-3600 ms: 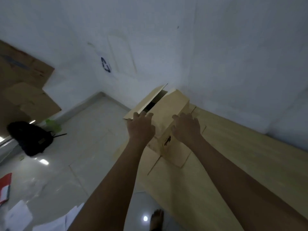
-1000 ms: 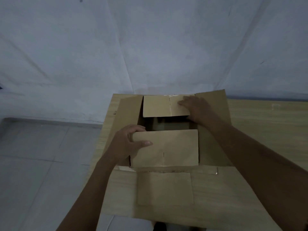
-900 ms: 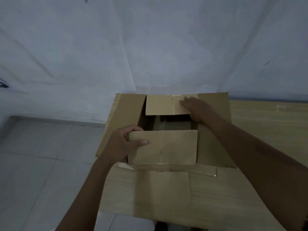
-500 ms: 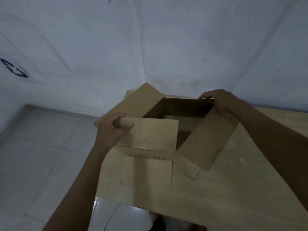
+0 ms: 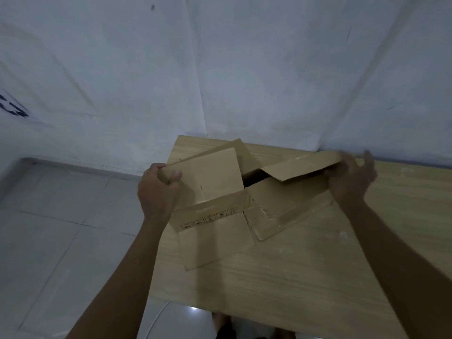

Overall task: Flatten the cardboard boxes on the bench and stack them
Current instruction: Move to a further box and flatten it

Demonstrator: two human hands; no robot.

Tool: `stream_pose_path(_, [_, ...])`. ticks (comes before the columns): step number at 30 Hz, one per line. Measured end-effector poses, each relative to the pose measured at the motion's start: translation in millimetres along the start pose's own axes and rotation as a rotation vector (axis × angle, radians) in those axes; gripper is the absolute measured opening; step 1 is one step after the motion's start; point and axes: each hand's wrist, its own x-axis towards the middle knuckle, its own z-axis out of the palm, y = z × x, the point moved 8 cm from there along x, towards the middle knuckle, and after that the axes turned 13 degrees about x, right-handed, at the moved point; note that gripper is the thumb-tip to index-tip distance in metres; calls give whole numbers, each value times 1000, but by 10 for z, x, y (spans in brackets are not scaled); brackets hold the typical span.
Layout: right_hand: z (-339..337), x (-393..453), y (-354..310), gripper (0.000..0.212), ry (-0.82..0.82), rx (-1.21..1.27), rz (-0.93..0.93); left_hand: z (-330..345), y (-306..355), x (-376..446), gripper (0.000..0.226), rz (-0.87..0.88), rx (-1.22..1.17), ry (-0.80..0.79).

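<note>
a: where does the cardboard box (image 5: 244,199) lie?
b: on the far left corner of the wooden table (image 5: 305,277), close to the white wall (image 5: 220,69). it is skewed and partly collapsed, with a small dark opening showing near its middle.

a: what does the left hand (image 5: 157,192) do?
b: it grips the left flap (image 5: 208,177) at that flap's far left corner, thumb on top and fingers curled beneath. the flap stands tilted above the table.

a: and the right hand (image 5: 351,178)?
b: it holds the right end of the far panel (image 5: 303,167), which is raised and slanted. the fingers are blurred; they appear bent around the panel's edge.

a: what else is marked?
b: a near flap (image 5: 215,243) lies flat on the table, below a printed strip of small handling symbols (image 5: 209,217). grey floor tiles (image 5: 61,228) fill the left side, and a foot (image 5: 223,326) shows under the table's near edge.
</note>
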Motion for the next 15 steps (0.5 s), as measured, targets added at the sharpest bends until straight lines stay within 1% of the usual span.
stream_pose_path(1, [-26,-193,50,77,114,142,104,52,5,3,36,0,-5,-18])
stream_pose_path(2, [-12,-411,74,94,186,336,265,105,5,1,38,-1,7,-30])
stream_pose_path(3, [125,-645,180,103,212,549,461,155,6,-2,38,-9,24,-43])
stream_pose_path(4, [367,-850,287,103,147,737,663,211,0,-15,37,-36,24,-66])
stream_pose_path(5, [599,-1039,288,103,51,864,796,259,-8,-39,34,-74,-6,-105])
stream_pose_path(6, [766,-1153,235,108,-59,906,842,306,-11,-68,32,-105,-38,-146])
stream_pose_path(7, [903,-1225,213,118,-125,926,851,329,-20,-91,31,-121,-57,-165])
stream_pose_path(8, [994,-1258,180,119,-144,961,842,311,-33,-114,32,-125,-62,-165])
stream_pose_path(9, [1061,-1250,92,108,-165,1013,799,285,-50,-130,33,-116,-78,-152])
stream_pose_path(11, [1115,-1194,-176,74,-220,1126,715,225,-57,-146,37,-68,-162,-124])
stream_pose_path(12, [1121,-1166,-303,64,-241,1170,688,179,-32,-167,40,-30,-195,-101])
stream_pose_path(13, [1129,-1143,-386,60,-250,1192,662,120,12,-198,47,16,-206,-61])
stream_pose_path(14, [1138,-1144,-475,58,-254,1210,630,71,50,-236,57,40,-229,-31])
stream_pose_path(15, [1161,-1170,-540,60,-264,1216,599,31,69,-277,72,23,-284,-19])
